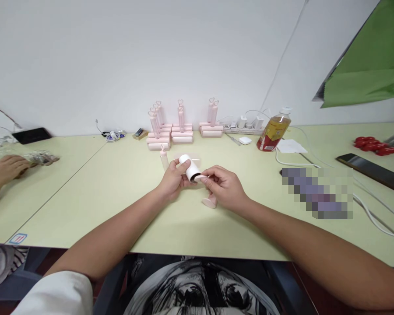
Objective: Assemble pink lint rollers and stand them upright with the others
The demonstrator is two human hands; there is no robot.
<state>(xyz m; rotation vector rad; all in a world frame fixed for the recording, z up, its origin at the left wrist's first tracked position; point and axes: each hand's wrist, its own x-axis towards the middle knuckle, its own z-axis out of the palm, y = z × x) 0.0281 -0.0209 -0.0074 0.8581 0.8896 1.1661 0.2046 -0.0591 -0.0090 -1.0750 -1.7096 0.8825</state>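
My left hand [173, 180] is closed around a white lint roll [189, 167], a short cylinder tilted so that its dark open end faces down and right. Between the thumb and fingers of my right hand [228, 187] is a pale pink round end cap [201, 178], right at that open end; whether it has entered the roll I cannot tell. Under my right hand lies another pink part with a round end [209, 202], partly hidden. Just beyond my left hand stands a pink handle [164, 157], and a clear flat piece [194, 158] lies behind the roll.
Pink roller cases [182, 137] with upright heart-topped handles [181, 118] line the wall. To the right are a drink bottle [274, 131], a power strip [246, 129], white cables, a phone [372, 171] and red items [376, 144]. A co-worker's hand [9, 167] is at far left.
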